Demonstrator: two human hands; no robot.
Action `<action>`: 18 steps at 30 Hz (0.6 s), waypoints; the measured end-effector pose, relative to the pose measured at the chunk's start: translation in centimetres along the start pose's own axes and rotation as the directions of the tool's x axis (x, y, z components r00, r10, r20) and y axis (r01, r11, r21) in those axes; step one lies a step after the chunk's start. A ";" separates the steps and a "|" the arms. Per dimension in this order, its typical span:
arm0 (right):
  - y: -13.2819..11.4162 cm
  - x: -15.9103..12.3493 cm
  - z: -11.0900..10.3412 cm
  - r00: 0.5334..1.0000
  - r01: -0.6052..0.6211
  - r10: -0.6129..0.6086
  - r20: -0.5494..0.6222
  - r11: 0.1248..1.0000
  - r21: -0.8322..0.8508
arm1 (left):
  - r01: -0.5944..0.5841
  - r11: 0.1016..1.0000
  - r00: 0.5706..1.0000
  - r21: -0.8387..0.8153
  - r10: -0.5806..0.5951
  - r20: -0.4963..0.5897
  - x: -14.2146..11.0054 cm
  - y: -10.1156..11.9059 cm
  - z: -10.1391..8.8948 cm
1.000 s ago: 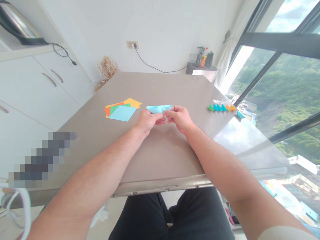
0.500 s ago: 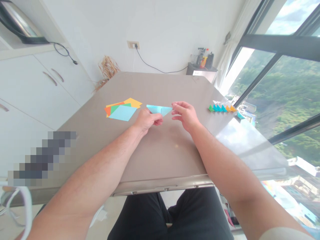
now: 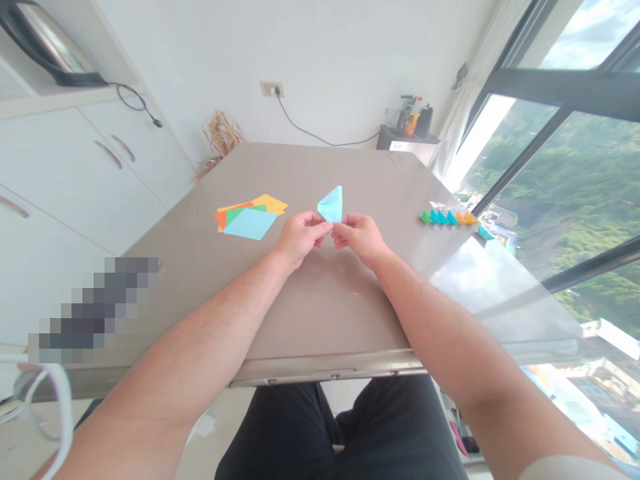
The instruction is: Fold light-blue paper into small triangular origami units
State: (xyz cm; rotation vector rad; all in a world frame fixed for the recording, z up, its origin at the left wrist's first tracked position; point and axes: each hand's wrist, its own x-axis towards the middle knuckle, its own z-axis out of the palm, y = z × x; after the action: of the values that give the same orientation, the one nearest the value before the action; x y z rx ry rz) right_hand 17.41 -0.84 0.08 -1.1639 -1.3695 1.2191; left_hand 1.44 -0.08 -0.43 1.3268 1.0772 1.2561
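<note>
Just above the middle of the table, a piece of light blue folded paper (image 3: 331, 205) stands up between my two hands, its pointed end upward. My left hand (image 3: 301, 235) pinches its lower left edge between thumb and fingers. At the bottom right corner my right hand (image 3: 361, 236) pinches the same paper, the fingertips of both hands almost touching. The other fingers of each hand are curled under, and the lower edge of the paper is partly hidden by them.
Left of my hands lies a fanned stack of coloured paper sheets (image 3: 249, 223), light blue on top. On the right, a row of small folded paper boats (image 3: 447, 217) in green, blue and orange stands near the window. The grey-brown table (image 3: 320, 307) ends close to my lap.
The folded paper has turned from lying wide to standing with a point up. My right hand, apart from it before, has moved left and now grips it beside my left hand.
</note>
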 end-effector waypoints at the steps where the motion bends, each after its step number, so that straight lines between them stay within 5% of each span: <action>1: 0.0 0.0 0.2 1.000 -0.005 0.005 -0.002 1.000 0.018 | 0.000 1.000 1.000 -0.011 0.000 -0.008 0.0 0.0 0.1; 15: -0.3 -0.2 1.5 1.000 -0.011 0.011 -0.005 0.997 0.081 | 0.052 0.956 0.971 -0.289 -0.116 -0.210 0.1 -0.1 0.9; 18: -0.1 -0.1 1.4 1.000 -0.002 0.004 -0.014 0.996 0.091 | -0.007 0.911 0.935 -0.413 -0.140 -0.326 0.8 -0.1 0.2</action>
State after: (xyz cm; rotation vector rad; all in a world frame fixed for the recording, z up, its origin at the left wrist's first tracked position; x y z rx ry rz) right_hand 15.99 -1.09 0.08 -1.1094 -1.2892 1.2602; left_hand 1.66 0.72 -0.38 0.7569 1.0147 1.6019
